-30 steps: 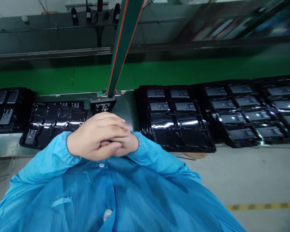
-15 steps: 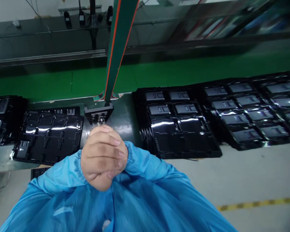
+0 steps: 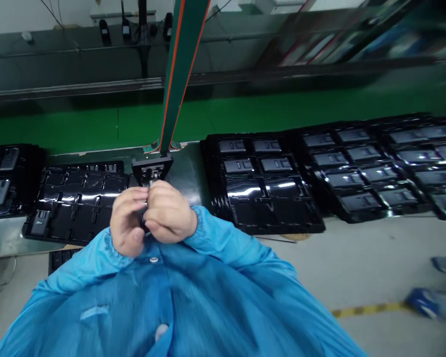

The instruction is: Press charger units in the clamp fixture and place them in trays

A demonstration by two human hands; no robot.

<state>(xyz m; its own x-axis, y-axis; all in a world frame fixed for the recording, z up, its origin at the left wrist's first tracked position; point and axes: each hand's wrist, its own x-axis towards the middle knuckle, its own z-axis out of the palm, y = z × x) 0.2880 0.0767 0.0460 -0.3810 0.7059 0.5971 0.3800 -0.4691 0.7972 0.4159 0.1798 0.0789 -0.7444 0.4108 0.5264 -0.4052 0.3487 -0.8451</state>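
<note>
Fingers on part, trays flanking, fixture ahead

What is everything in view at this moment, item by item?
black trays: at least five, glossy black, in a row along the bench
grey devices: many, dark grey, in tray pockets; the two trays nearest the hands are mostly unfilled
conveyor belt: one, green, behind the trays
slanted strap: one, green with orange edges, rising above the fixture
fixture: one, black, just beyond the hands
floor line: one, yellow, lower right
blurred shape: one, blue, on the floor, unclear what
small dark part: one, black, between the hands, mostly hidden
coat: one, blue
left hand: grip closed on the part
right hand: grip closed on the part
</note>
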